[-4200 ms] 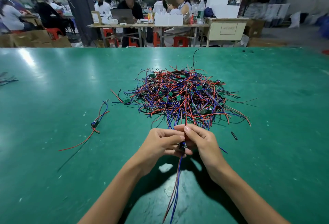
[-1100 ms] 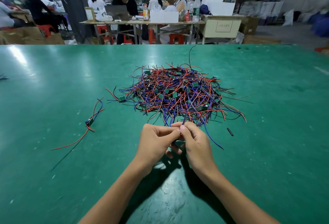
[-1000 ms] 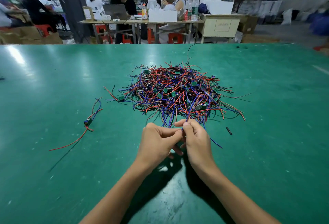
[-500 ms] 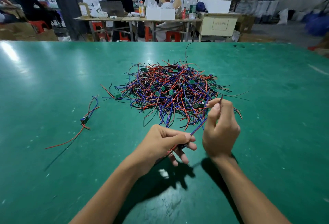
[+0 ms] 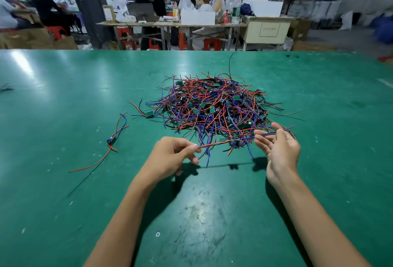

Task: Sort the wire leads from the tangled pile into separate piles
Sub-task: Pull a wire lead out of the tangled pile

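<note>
Stretching one lead taut between my hands, I am trying to free it from the near edge of the tangled heap of red, blue and black wires with small green boards (image 5: 214,107), which is sitting mid-table on the glossy green worktop (image 5: 63,88). My left hand (image 5: 170,157) is pinching the red end of the red-and-blue wire lead with a small dark module at its middle (image 5: 235,143) between thumb and forefinger, the other fingers curling loosely beneath. My right hand (image 5: 278,150) is lying mostly open, palm turned left, with the lead's far tails running across the fingers; whether the thumb is really pinning them I cannot tell. The module is hanging just above the table, near the heap's fringe, and a few loose ends are drooping from it. To do this well, I am judging that I should be drawing slowly toward myself, keeping the line level so the module is not snagging neighbouring loops, and closing my right fingers before pulling harder. One sorted lead of red and blue wire with a small board (image 5: 112,139) is lying well apart on the left, where this one probably belongs
</note>
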The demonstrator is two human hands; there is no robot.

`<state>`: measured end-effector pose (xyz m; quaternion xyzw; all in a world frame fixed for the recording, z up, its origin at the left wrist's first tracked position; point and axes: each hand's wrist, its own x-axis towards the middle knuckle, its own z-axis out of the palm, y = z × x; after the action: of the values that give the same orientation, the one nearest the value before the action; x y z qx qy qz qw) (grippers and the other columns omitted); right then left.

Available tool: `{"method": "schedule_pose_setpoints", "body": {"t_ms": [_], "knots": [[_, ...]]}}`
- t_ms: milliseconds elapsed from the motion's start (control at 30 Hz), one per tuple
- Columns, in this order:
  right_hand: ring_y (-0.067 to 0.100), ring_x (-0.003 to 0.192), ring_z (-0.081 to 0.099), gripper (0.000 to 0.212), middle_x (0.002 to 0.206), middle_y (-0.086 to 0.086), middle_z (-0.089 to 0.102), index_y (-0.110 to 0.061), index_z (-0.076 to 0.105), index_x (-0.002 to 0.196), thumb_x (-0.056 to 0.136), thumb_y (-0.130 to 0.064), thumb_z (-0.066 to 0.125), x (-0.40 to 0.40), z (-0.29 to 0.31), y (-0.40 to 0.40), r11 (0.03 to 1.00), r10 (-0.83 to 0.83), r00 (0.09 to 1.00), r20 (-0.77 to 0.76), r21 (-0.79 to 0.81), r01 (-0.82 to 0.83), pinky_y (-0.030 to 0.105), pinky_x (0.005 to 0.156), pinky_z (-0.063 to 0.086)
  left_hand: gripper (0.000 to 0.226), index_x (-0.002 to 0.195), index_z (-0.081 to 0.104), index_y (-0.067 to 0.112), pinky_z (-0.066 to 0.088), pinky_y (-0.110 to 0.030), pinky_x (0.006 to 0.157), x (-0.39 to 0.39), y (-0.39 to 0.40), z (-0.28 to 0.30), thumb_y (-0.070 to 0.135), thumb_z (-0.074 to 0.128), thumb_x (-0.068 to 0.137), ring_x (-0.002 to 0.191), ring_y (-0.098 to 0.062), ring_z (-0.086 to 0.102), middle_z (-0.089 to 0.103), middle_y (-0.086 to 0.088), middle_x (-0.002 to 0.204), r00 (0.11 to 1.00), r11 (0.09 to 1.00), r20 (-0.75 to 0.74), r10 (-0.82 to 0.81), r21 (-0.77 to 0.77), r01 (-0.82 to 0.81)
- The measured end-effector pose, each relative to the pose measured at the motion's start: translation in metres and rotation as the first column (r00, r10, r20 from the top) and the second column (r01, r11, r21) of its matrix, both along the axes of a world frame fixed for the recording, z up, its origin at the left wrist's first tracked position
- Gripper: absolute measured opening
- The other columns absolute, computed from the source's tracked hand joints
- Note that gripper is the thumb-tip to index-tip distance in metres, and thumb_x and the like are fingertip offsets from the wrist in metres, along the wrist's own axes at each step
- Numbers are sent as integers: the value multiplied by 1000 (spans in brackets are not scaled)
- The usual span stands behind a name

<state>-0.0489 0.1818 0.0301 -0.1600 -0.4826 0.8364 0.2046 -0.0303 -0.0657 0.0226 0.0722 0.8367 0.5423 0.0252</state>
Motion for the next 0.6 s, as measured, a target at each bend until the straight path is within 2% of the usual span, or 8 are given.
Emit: {"method": "schedule_pose_setpoints", "body": {"t_ms": [133,200,300,333,400,467,533,600], "knots": [[17,52,68,25,62,10,72,-12,56,102,109,-10,32,2,0,-3,999,40,999,-1,-8,-40,22,50,56,17,85,78,24,44,-23,54,-3,-8,-1,31,67,95,47,-11,52,77,7,78,994,995,-56,97,34,-95],[16,53,69,25,67,9,74,-14,57,105,110,-15,32,4,1,-2,996,74,997,-1,45,-74,21,50,56,13,83,79,24,43,-24,60,-4,-8,-3,31,72,92,54,-2,54,74,10,72,984,988,-109,140,-45,-146],[14,55,69,25,77,8,77,-17,60,110,110,-23,36,8,3,-2,956,146,988,-41,264,-131,20,50,54,11,78,77,30,52,-29,71,-3,-8,-4,29,74,88,69,-8,65,72,11,71,957,944,-223,187,-229,-238],[14,57,70,24,80,9,77,-18,61,110,110,-25,38,9,4,-3,942,179,981,-76,301,-148,19,50,54,9,80,76,33,53,-28,75,-1,-8,-3,28,74,88,73,-6,66,72,13,72,942,923,-276,193,-276,-270],[16,59,71,22,84,14,77,-18,61,108,109,-27,41,12,6,-6,936,266,953,-142,275,-220,18,52,55,12,94,76,34,51,-23,84,3,-3,-1,24,73,87,82,5,66,73,17,81,911,922,-373,178,-261,-287],[16,61,73,20,86,16,77,-16,58,106,108,-25,40,13,9,-8,925,360,916,-177,193,-327,18,55,56,18,108,75,30,50,-23,95,7,9,1,29,71,91,97,9,65,75,18,99,901,956,-421,107,-205,-210],[15,63,73,19,89,15,77,-17,56,105,108,-23,39,14,11,-10,909,416,891,-181,110,-402,17,57,57,23,114,75,27,49,-23,100,13,25,2,34,68,94,106,9,64,74,17,110,907,982,-421,-7,-175,-74],[12,68,74,18,92,14,78,-18,56,104,108,-22,39,14,12,-9,908,415,890,-190,16,-420,17,60,57,20,112,76,19,53,-22,91,17,37,3,27,66,97,94,-1,71,77,7,101,940,994,-325,-107,-29,103]]}}
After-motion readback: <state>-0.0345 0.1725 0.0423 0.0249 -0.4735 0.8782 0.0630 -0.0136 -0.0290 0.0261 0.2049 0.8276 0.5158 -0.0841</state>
